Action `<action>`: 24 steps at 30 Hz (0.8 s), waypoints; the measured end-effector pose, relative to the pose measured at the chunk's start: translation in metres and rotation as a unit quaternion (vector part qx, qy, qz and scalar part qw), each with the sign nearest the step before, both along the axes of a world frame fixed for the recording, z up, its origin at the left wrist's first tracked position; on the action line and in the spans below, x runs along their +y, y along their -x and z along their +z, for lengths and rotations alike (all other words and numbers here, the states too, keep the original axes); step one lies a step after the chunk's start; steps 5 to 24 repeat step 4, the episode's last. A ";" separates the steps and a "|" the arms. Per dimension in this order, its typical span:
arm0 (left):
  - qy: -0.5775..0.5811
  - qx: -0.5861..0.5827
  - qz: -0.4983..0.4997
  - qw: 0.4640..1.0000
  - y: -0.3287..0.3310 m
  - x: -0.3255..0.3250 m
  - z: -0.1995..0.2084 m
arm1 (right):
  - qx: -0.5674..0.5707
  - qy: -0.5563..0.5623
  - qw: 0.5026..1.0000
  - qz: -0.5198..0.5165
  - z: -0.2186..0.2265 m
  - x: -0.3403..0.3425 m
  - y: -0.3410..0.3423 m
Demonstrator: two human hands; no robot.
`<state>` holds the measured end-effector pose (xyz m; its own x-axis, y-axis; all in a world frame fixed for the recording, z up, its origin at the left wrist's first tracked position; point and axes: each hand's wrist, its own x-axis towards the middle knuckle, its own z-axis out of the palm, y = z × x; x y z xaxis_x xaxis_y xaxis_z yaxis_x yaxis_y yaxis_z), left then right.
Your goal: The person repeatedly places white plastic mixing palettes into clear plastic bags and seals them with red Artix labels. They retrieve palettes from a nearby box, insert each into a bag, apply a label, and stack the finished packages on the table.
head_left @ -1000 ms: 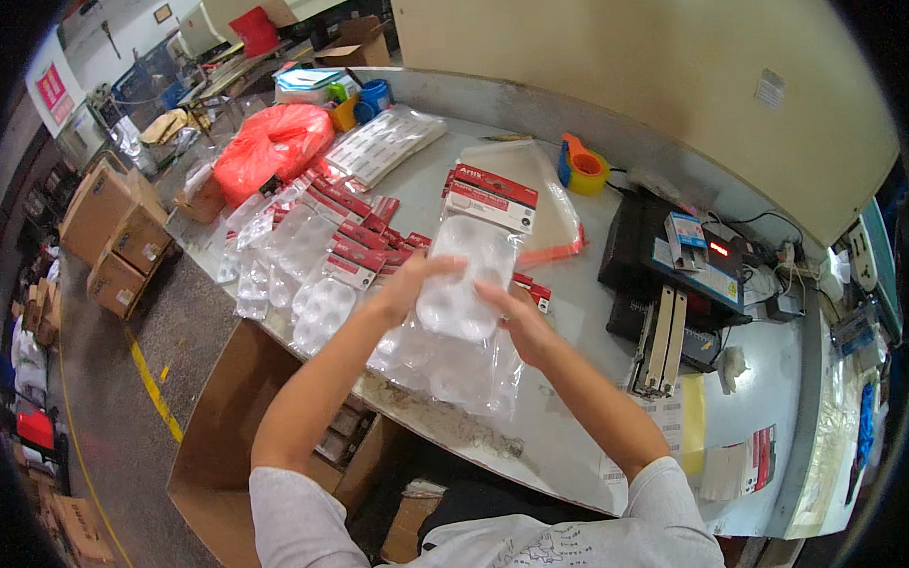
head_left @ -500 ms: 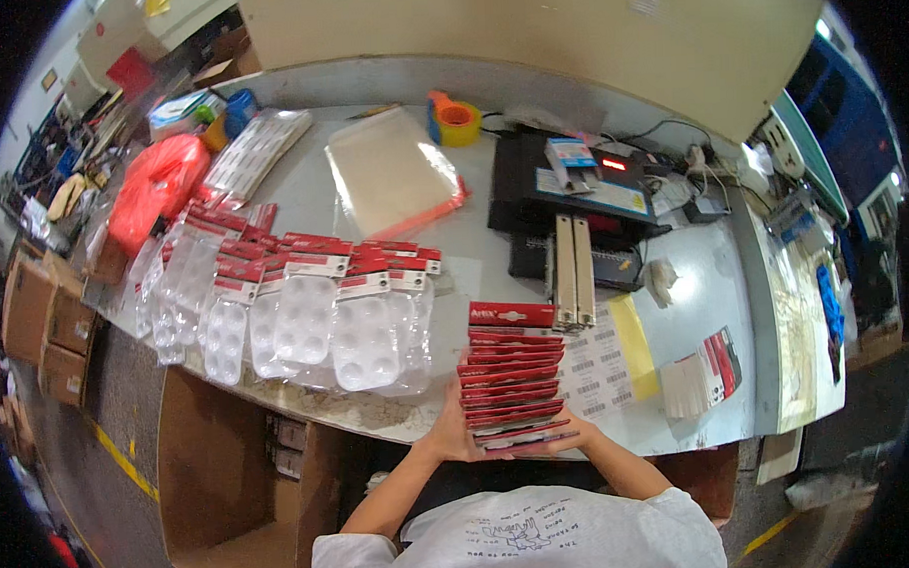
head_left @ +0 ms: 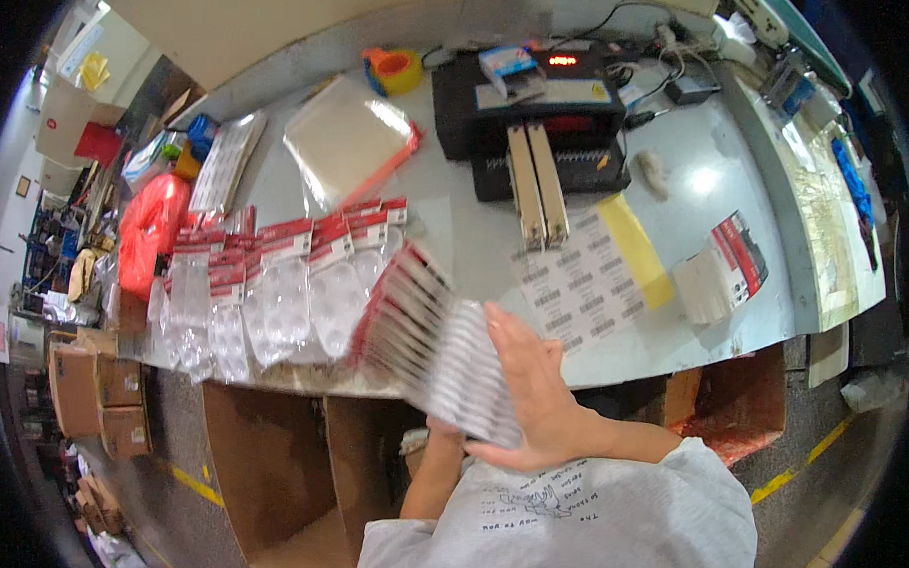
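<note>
A stack of packaged white paint palettes with red header cards is tilted in front of me, its red ends to the upper left. Motion blurs it a little. My right hand presses its palm and fingers against the stack's right end. Below the stack, my left hand supports it, most of its fingers hidden behind the packs. Just left of the stack, several bagged palettes with red cards lie overlapping along the table's front.
A barcode label sheet with a yellow strip lies right of the stack. Beyond stands a black machine with two metal rails. More red-carded packs sit at right. Clear bags, tape and a red plastic bag lie farther off.
The stack has turned from upright to tilted, its white palette ends now showing toward my right hand. My right hand has moved from beneath it to its right end.
</note>
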<state>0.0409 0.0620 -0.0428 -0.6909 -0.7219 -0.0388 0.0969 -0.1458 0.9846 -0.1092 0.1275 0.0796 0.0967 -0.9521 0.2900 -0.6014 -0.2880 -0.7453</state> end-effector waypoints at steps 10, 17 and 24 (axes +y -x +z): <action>-0.358 0.228 0.110 0.899 0.002 0.073 0.089 | 0.021 0.086 0.991 -0.104 0.008 0.010 -0.015; -0.358 0.228 0.110 0.899 0.002 0.073 0.089 | 0.021 0.086 0.991 -0.104 0.008 0.010 -0.015; -0.358 0.228 0.110 0.899 0.002 0.073 0.089 | 0.021 0.086 0.991 -0.104 0.008 0.010 -0.015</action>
